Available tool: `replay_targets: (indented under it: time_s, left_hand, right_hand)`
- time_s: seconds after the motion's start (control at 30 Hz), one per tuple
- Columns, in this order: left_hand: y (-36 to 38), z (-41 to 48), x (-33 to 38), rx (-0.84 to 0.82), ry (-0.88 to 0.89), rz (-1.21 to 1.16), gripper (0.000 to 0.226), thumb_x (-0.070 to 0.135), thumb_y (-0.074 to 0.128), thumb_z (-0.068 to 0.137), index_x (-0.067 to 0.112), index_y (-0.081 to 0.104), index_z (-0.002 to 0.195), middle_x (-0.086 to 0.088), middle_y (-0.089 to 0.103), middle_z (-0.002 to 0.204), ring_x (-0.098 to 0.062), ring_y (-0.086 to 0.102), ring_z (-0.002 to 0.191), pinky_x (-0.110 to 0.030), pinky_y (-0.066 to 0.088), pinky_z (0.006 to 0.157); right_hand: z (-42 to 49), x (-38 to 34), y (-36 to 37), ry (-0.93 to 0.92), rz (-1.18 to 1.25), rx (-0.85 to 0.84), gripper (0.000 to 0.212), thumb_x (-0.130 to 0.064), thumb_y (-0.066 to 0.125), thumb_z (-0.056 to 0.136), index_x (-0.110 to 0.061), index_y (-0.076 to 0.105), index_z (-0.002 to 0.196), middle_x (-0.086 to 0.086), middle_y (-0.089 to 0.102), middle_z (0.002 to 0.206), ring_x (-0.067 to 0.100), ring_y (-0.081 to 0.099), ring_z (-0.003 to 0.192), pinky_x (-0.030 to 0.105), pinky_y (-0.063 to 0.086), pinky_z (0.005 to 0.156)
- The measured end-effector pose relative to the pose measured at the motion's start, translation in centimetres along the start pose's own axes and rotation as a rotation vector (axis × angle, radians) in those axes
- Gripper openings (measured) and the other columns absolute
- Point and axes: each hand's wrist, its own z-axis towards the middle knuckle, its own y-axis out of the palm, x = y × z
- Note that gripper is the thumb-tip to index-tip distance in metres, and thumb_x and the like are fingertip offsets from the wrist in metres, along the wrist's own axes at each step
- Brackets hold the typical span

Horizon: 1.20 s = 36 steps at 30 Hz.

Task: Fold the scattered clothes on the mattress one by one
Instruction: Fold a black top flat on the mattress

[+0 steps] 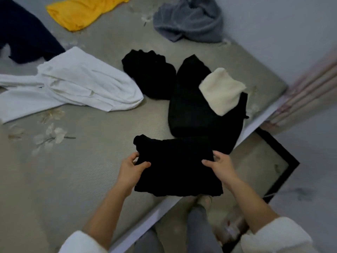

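Observation:
A folded black garment (176, 167) lies at the near edge of the grey floral mattress (82, 161). My left hand (132, 170) grips its left side and my right hand (221, 166) grips its right side, thumbs on top. Beyond it lie a large folded black piece (191, 110) with a folded cream cloth (221, 90) on top, and a smaller black bundle (148, 74). Unfolded on the mattress are a white garment (73, 84), a yellow one (82, 11), a navy one (23, 31) and a grey fleece (189, 19).
The mattress edge (160, 207) runs diagonally from lower left to upper right. Past it are the floor, my legs in grey trousers (198, 227), a black-framed panel (280, 165) and a white wall with pinkish pipes (308, 88) at the right.

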Motion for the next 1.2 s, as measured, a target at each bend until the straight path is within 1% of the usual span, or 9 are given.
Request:
replay_targets:
  time_s: [0.07, 0.2, 0.3, 0.57, 0.7, 0.8, 0.93, 1.1, 1.2]
  left_hand:
    - [4.5, 0.6, 2.8, -0.069, 0.050, 0.050, 0.029, 0.010, 0.066, 0.086, 0.026, 0.060, 0.108, -0.005, 0.071, 0.099, -0.022, 0.071, 0.085, -0.041, 0.058, 0.078]
    - [14.0, 2.5, 7.7, -0.125, 0.138, 0.145, 0.037, 0.011, 0.068, 0.085, 0.017, 0.058, 0.120, -0.005, 0.069, 0.100, -0.017, 0.071, 0.080, -0.028, 0.056, 0.066]
    - [22.8, 3.4, 11.1, -0.174, 0.211, 0.154, 0.025, 0.006, 0.066, 0.086, 0.024, 0.060, 0.103, 0.005, 0.067, 0.089, -0.004, 0.068, 0.069, -0.015, 0.051, 0.057]
    - [40.3, 5.7, 17.0, -0.249, 0.188, 0.164, 0.028, 0.008, 0.067, 0.085, 0.023, 0.063, 0.109, -0.005, 0.069, 0.101, -0.020, 0.070, 0.085, -0.029, 0.056, 0.072]
    - [45.0, 8.9, 19.7, -0.247, 0.179, 0.176, 0.023, 0.003, 0.062, 0.087, 0.023, 0.064, 0.099, -0.009, 0.070, 0.098, -0.023, 0.070, 0.079, -0.029, 0.056, 0.066]
    - [47.7, 12.5, 22.3, -0.242, 0.175, 0.211, 0.026, 0.003, 0.060, 0.089, 0.019, 0.062, 0.109, -0.008, 0.071, 0.097, -0.021, 0.070, 0.072, -0.030, 0.057, 0.066]
    - [50.7, 18.4, 26.0, -0.202, 0.206, 0.257, 0.024, 0.005, 0.062, 0.087, 0.020, 0.065, 0.106, -0.009, 0.071, 0.098, -0.023, 0.070, 0.079, -0.040, 0.057, 0.077]
    - [54.4, 28.5, 31.8, -0.178, 0.225, 0.291, 0.030, 0.007, 0.058, 0.091, 0.022, 0.057, 0.117, 0.002, 0.067, 0.094, -0.011, 0.067, 0.076, -0.017, 0.050, 0.061]
    - [56.6, 33.7, 34.7, -0.138, 0.232, 0.332, 0.025, 0.006, 0.055, 0.093, 0.023, 0.056, 0.111, 0.003, 0.065, 0.092, -0.010, 0.063, 0.074, -0.016, 0.048, 0.060]
  right_hand:
    - [0.3, -0.2, -4.9, 0.007, 0.085, 0.088, 0.020, 0.001, 0.068, 0.083, -0.018, 0.065, 0.085, 0.003, 0.069, 0.091, 0.016, 0.066, 0.083, 0.028, 0.052, 0.077]
    - [2.2, 0.3, -14.9, 0.025, 0.174, 0.187, 0.017, -0.003, 0.070, 0.083, -0.018, 0.066, 0.088, -0.003, 0.068, 0.093, 0.012, 0.066, 0.081, 0.020, 0.049, 0.064]
    - [4.6, 0.8, -23.1, 0.051, 0.203, 0.279, 0.013, -0.004, 0.073, 0.080, -0.010, 0.064, 0.088, 0.002, 0.068, 0.090, 0.017, 0.065, 0.079, 0.026, 0.048, 0.062]
    - [10.4, 1.0, -39.0, 0.101, 0.209, 0.339, 0.012, -0.012, 0.070, 0.084, -0.012, 0.066, 0.095, 0.007, 0.070, 0.091, 0.025, 0.069, 0.082, 0.037, 0.055, 0.072]
    - [14.6, 0.6, -43.0, 0.118, 0.215, 0.332, 0.002, -0.011, 0.064, 0.087, -0.009, 0.064, 0.089, 0.011, 0.069, 0.090, 0.029, 0.067, 0.082, 0.042, 0.054, 0.073]
    - [18.5, -0.4, -45.0, 0.124, 0.222, 0.321, 0.004, -0.009, 0.063, 0.087, -0.009, 0.061, 0.083, 0.013, 0.068, 0.088, 0.031, 0.067, 0.081, 0.044, 0.054, 0.077]
    - [25.1, -2.5, -47.1, 0.112, 0.233, 0.280, 0.008, -0.009, 0.064, 0.086, -0.006, 0.062, 0.094, 0.016, 0.068, 0.095, 0.030, 0.068, 0.084, 0.044, 0.054, 0.079]
    - [35.4, -6.2, -48.2, 0.143, 0.218, 0.264, 0.021, -0.008, 0.061, 0.088, 0.006, 0.057, 0.103, 0.023, 0.066, 0.098, 0.035, 0.067, 0.088, 0.047, 0.054, 0.081]
    - [40.8, -8.2, -47.9, 0.145, 0.173, 0.255, 0.004, -0.005, 0.058, 0.090, -0.003, 0.057, 0.087, 0.015, 0.065, 0.087, 0.028, 0.065, 0.081, 0.040, 0.053, 0.075]
